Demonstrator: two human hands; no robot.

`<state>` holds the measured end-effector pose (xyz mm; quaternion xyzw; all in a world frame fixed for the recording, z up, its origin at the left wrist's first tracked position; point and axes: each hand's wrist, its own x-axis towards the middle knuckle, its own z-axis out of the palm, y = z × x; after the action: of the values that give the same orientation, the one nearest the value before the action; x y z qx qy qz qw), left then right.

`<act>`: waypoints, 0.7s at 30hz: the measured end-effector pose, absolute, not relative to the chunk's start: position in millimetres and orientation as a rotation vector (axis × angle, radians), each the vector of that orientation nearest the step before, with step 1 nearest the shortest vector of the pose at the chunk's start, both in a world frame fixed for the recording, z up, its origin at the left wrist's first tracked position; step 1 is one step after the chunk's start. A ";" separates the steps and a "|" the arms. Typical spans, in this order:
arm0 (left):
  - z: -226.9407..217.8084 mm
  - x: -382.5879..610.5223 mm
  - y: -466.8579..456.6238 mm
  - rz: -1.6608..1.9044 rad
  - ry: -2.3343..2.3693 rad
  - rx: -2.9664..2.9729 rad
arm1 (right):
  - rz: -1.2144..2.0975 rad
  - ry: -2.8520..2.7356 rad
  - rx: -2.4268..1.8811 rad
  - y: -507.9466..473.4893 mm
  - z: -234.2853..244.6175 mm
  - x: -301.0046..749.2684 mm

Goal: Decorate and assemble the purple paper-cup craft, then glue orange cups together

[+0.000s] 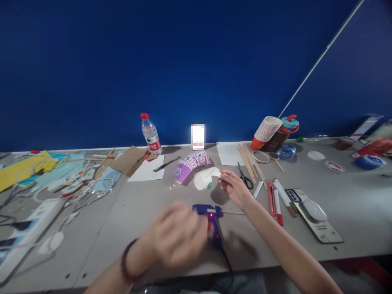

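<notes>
My right hand (235, 188) is closed in a pinch on a curled white strip at the edge of a white paper cup (202, 180) with a green mark. The cup is tipped on its side just above the table. Smeared by motion, my left hand (179, 234) is in front of a blue glue gun (216, 228) whose small red light is lit. Whether its fingers touch the gun I cannot tell. Beyond the white cup lies a purple patterned paper cup (184, 168), with another patterned piece (202, 157) against it.
A water bottle (150, 136) stands at the back left. Scissors (245, 178), wooden sticks (247, 165) and markers (278, 206) lie to the right. Stacked paper cups (266, 131) lean behind them. A phone (327, 232) is at front right, a power strip (29, 237) at far left.
</notes>
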<state>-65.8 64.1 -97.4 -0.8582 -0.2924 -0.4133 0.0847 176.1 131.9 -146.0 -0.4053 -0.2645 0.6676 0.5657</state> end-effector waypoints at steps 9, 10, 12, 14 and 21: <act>-135.8 -45.7 129.4 -1.264 -1.237 -2.963 | 1.551 -0.836 -0.988 123.9 -145.3 168.7; -139.7 -47.2 128.1 -1.285 -1.256 -2.981 | 1.535 -0.869 -0.991 123.6 -145.9 167.7; -145.4 -49.9 126.8 -1.364 -1.305 -2.963 | 1.480 -0.919 -1.004 124.6 -147.4 167.6; -148.9 -51.5 128.6 -1.493 -1.359 -2.908 | 1.393 -0.984 -1.038 128.3 -148.4 172.3; -151.8 -52.1 136.2 -1.938 -1.534 -2.636 | 0.377 -1.726 -1.845 147.4 -135.4 232.7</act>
<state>-52.1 136.2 -151.8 -0.7092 -0.4127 -0.5215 -0.2339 232.7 147.4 -135.4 -0.6912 -0.6469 0.1414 0.2894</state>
